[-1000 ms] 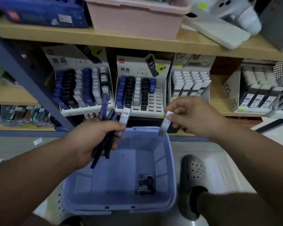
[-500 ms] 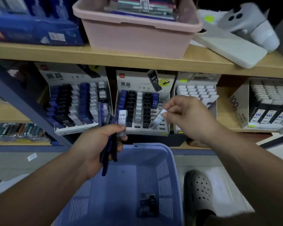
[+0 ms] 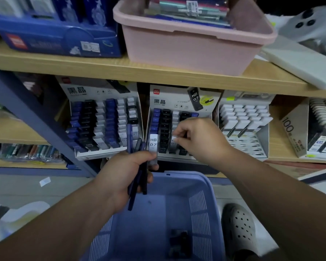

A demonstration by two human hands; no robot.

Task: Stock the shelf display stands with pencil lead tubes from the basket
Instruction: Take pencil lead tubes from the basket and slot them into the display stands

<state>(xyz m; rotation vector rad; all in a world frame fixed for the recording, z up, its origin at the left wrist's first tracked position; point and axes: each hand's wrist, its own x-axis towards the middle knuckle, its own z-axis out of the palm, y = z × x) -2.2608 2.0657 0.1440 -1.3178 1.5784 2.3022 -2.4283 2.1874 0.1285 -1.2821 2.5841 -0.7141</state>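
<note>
1. Wooden shelf [image 3: 158,72] carries the middle display stand [image 3: 184,102], stocked with blue, black and white rows.
2. Right hand [image 3: 199,140]: curled fingers [image 3: 179,129] pinch one white lead tube [image 3: 174,138] by its top, against the stand's white column.
3. Left hand [image 3: 124,174]: fingers wrapped round a bundle of tubes [image 3: 139,146], above the basket [image 3: 186,175].
4. Loose tubes [image 3: 179,240] lie on the basket floor.

Dim, bluish light throughout. The pale wooden shelf board [image 3: 102,70] bows from wide-angle distortion; deep shadow lies beneath it, with soft blur towards the corners.
</note>
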